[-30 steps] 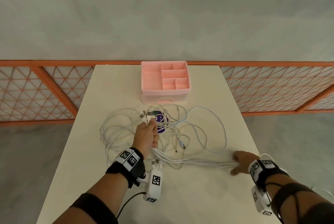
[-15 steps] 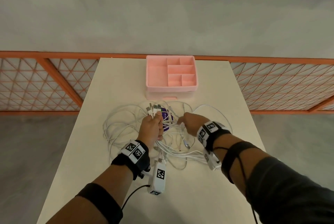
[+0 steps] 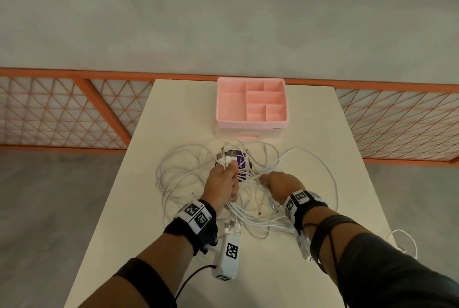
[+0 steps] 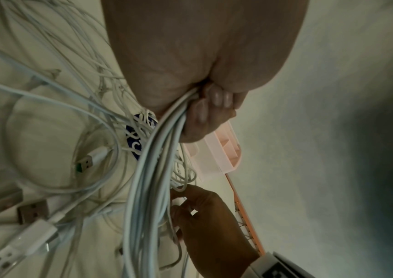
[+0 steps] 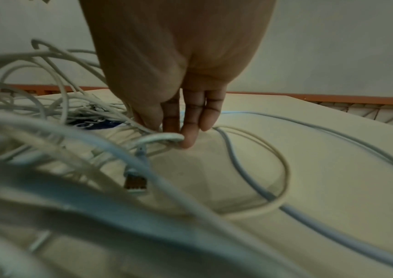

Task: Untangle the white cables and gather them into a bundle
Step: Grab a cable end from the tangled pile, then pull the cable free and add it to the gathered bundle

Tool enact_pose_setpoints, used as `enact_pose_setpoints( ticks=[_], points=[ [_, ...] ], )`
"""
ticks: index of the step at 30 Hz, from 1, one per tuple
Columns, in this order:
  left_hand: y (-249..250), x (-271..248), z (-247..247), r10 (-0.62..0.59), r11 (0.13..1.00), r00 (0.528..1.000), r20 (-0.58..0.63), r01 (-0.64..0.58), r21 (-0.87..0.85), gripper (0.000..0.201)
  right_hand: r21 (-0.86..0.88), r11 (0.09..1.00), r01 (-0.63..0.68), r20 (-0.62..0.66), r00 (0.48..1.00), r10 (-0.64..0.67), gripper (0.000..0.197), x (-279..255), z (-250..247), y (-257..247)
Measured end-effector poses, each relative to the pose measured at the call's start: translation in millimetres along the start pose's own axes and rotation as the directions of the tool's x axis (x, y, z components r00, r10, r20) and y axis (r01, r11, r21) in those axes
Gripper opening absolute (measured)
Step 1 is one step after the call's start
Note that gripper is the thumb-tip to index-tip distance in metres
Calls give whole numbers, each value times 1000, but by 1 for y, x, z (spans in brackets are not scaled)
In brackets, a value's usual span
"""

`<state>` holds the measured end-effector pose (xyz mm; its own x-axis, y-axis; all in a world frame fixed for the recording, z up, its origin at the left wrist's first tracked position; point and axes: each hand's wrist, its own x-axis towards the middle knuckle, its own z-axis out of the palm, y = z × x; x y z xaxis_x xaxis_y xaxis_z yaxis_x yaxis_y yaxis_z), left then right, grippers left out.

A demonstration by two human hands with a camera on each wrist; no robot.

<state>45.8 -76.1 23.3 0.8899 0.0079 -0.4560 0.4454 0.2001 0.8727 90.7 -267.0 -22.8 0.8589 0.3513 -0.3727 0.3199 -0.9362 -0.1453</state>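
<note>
Several white cables lie in tangled loops on the cream table. My left hand grips a bunch of them in a fist, with the USB plugs sticking out beyond the knuckles. In the left wrist view the curled fingers clamp the strands, which run back past the wrist. My right hand sits just right of the left one. Its fingers point down nearly straight, and the middle fingertip touches a cable loop.
A pink compartment organizer stands at the far middle of the table. A purple round label lies under the cables by my left hand. Loose plugs lie near my wrists. One loop hangs at the right edge. An orange lattice fence runs behind.
My right hand came back from the table's right edge to the tangle beside my left hand, then drew slightly toward me. The left hand kept its grip in place.
</note>
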Motion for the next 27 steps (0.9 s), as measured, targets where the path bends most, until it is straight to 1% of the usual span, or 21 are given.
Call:
enact_pose_setpoints(
  ticks=[4,7,10,11,13,15,16,17,18,19,20,22,23,24,27],
  points=[
    [1,-1,2,-7,1000,1000,-6,7,-12,36,-64,997,44,-22,999,-46,25,2,-7,-6],
    [5,-4,2,3,1000,1000,8,-3,-11,37,-137,989,64,14,998,-63,27,2,-13,-6],
    [6,-5,2,5,1000,1000,12,-4,-10,38,-222,974,48,104,994,-26,29,0,-16,-2],
    [7,-5,2,6,1000,1000,12,-6,-7,38,-239,970,40,102,995,-15,28,0,-17,-1],
    [8,-5,3,6,1000,1000,13,-6,-1,37,-207,978,-3,47,999,13,25,-2,-25,3],
    [10,-6,4,-7,1000,1000,11,7,-16,36,-105,991,-80,-58,996,74,19,-7,-41,9],
    [11,-6,5,-18,999,1000,9,18,-30,36,2,991,-134,-127,983,133,14,-10,-52,12],
    [12,-6,6,-30,998,1000,7,30,-46,36,152,972,-178,-190,960,205,10,-13,-62,16],
    [14,-7,8,-42,997,999,6,42,-62,36,321,926,-199,-229,932,280,9,-17,-72,20],
    [16,-8,10,-52,996,999,3,52,-77,35,483,856,-182,-253,907,336,11,-19,-80,23],
    [17,-9,11,-57,994,998,-1,56,-89,34,615,778,-128,-273,891,362,11,-23,-88,24],
    [19,-11,15,-51,993,999,-7,50,-108,35,791,611,25,-322,866,382,8,-33,-99,19],
    [20,-11,18,-42,992,999,-6,41,-119,37,836,540,97,-348,856,384,6,-38,-104,14],
    [21,-12,21,-35,991,999,-4,35,-130,37,855,497,144,-365,849,382,7,-44,-107,6],
    [24,-13,29,-29,982,1000,10,30,-188,35,872,436,224,-387,859,334,13,-55,-103,-21]
  ],
)
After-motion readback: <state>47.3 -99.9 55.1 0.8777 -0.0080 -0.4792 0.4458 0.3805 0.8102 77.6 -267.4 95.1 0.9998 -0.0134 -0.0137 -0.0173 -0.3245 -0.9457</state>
